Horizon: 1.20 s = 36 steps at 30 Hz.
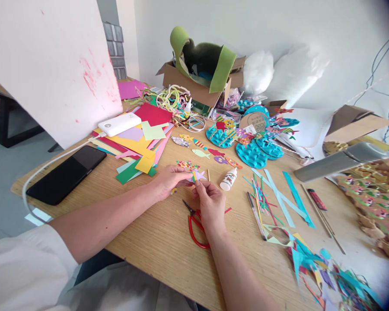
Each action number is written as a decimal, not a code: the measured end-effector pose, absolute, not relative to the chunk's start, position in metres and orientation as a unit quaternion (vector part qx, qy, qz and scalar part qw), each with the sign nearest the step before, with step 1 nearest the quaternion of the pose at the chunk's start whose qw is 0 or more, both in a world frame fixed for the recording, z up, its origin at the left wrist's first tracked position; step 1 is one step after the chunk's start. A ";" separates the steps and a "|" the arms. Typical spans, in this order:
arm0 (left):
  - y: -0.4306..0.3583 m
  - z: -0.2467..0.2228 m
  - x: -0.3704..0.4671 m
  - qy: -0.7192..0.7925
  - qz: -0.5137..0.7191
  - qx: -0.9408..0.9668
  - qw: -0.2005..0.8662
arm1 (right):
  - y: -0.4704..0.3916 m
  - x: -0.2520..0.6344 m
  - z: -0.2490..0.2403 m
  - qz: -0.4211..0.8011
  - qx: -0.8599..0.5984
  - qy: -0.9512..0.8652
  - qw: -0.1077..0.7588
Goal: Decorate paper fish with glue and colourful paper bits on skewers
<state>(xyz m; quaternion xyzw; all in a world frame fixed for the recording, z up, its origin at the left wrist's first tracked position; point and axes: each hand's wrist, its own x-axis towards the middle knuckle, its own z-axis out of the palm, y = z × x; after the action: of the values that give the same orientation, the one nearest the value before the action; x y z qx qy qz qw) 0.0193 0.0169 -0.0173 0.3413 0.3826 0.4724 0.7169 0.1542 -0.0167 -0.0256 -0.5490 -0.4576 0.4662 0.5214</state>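
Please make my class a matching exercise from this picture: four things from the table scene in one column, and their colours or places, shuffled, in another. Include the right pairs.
Things
1. paper fish
2. scissors
3. phone
4. small bottle with a nozzle

Colours and places
A. black, lying towards the left end of the table
B. white, just beyond the right hand
C. between the left hand and the right hand
D. red-handled, partly hidden by the right hand

Right pairs
1-C, 2-D, 3-A, 4-B
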 end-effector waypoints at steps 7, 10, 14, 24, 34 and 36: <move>0.018 -0.017 0.019 0.402 0.462 0.354 0.707 | -0.016 0.155 -0.028 0.463 -0.554 -0.466 0.512; 0.018 -0.018 0.020 0.410 0.469 0.352 0.699 | -0.017 0.155 -0.027 0.470 -0.554 -0.462 0.509; 0.018 -0.018 0.021 0.411 0.476 0.348 0.695 | -0.018 0.155 -0.024 0.486 -0.541 -0.455 0.514; 0.016 -0.015 0.021 0.407 0.459 0.375 0.695 | -0.017 0.155 -0.027 0.491 -0.529 -0.460 0.517; 0.016 -0.017 0.021 0.403 0.477 0.364 0.691 | -0.018 0.154 -0.026 0.497 -0.526 -0.463 0.512; 0.017 -0.016 0.021 0.395 0.477 0.359 0.698 | -0.018 0.154 -0.026 0.496 -0.527 -0.460 0.515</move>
<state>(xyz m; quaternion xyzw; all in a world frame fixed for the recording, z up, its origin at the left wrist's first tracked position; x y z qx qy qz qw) 0.0205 0.0166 -0.0161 0.3591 0.3946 0.4770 0.6985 0.1541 -0.0182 -0.0262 -0.5267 -0.4600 0.4956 0.5151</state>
